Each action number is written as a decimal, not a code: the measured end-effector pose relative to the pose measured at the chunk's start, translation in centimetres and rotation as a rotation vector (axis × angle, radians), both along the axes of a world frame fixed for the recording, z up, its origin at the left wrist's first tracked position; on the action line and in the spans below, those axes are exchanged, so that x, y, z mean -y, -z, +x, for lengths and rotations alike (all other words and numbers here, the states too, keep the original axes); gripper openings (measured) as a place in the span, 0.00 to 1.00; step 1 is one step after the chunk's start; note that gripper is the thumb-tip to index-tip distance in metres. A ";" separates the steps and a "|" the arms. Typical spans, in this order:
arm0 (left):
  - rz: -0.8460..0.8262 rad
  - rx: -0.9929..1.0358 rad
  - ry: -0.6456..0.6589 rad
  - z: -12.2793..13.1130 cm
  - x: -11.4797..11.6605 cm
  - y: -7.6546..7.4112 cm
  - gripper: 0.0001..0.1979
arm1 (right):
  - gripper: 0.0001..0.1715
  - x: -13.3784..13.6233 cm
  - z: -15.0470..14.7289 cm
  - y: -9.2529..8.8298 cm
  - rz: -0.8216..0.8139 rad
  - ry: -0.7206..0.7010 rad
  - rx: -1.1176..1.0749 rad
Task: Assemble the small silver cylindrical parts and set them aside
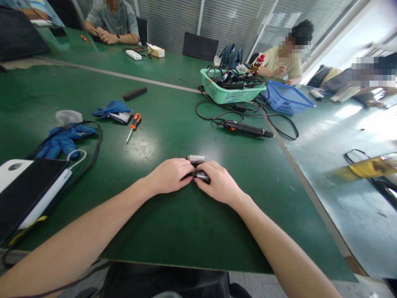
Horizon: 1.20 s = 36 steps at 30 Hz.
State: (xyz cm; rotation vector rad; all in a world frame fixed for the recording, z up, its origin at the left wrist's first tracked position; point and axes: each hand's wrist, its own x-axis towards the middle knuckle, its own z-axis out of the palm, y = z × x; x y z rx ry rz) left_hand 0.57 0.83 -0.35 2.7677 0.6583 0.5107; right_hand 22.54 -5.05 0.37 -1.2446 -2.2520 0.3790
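Note:
My left hand (172, 176) and my right hand (218, 181) meet over the green table, fingers curled and closed. Between them is a small black-and-silver cylindrical part (203, 176), which my right hand grips. My left fingers close round something dark at its left end, mostly hidden, so I cannot tell whether it is the same piece. Just beyond my fingertips is a short silver metal cylinder (196, 158); whether it is joined to the part in my hands does not show.
An orange-handled screwdriver (134, 126), blue gloves (63, 140) and a black bar (135, 94) lie left. A corded electric screwdriver (248, 129) lies right, before a green basket (217, 93) of cables and a blue basket (290, 99). A white-and-black device (27, 194) is near left. Other people sit around.

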 end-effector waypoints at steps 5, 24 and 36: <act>0.005 0.000 -0.002 0.0 0.0 0.0 0.07 | 0.08 0.0 0.0 -0.1 0.008 0.005 0.000; 0.002 0.013 -0.006 0.1 0.1 0.0 0.07 | 0.09 0.0 0.0 0.0 0.001 0.003 -0.009; -0.010 0.000 -0.019 0.2 0.2 -0.2 0.06 | 0.10 0.1 0.1 0.0 -0.004 0.008 0.000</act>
